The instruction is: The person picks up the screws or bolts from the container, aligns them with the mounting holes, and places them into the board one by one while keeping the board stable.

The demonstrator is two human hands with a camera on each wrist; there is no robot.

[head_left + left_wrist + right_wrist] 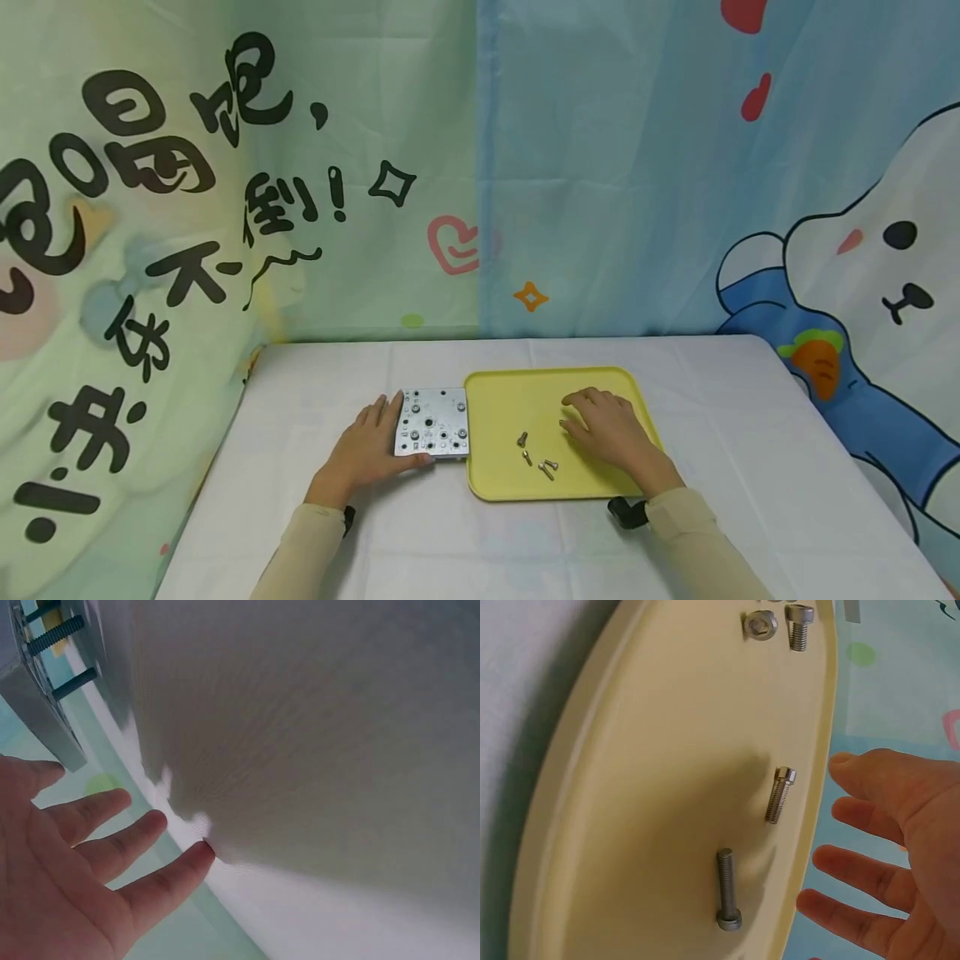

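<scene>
- A flat, square, silver metal plate (pixel 441 415) dotted with holes and round fittings lay near the centre of the head frame, just below the middle. In the left wrist view, dark threaded bolts (pixel 56 636) stuck out from one of its faces, at upper left.
- The left of the two hands (pixel 373 442) touched the plate's left side, its thumb along the lower edge and its fingers extended and spread apart, not curled round the plate.
- The plate's right edge met the left rim of a shallow, yellow, rounded rectangular tray (pixel 525 396); whether it rested on that rim could not be told.
- Small silver metal screws (pixel 546 472) lay loose in the lower left part of the tray.
- The right hand (pixel 606 429) was over the tray's right half, fingers apart and loosely bent, with hold of nothing visible.
- Beige sleeves (pixel 705 537) came in from the bottom of the head frame.
- The tabletop (pixel 480 550), covered in white cloth, filled the lower centre.
- Behind it hung a printed fabric backdrop (pixel 600 167), green at left with black lettering, blue at right with a white cartoon animal.
</scene>
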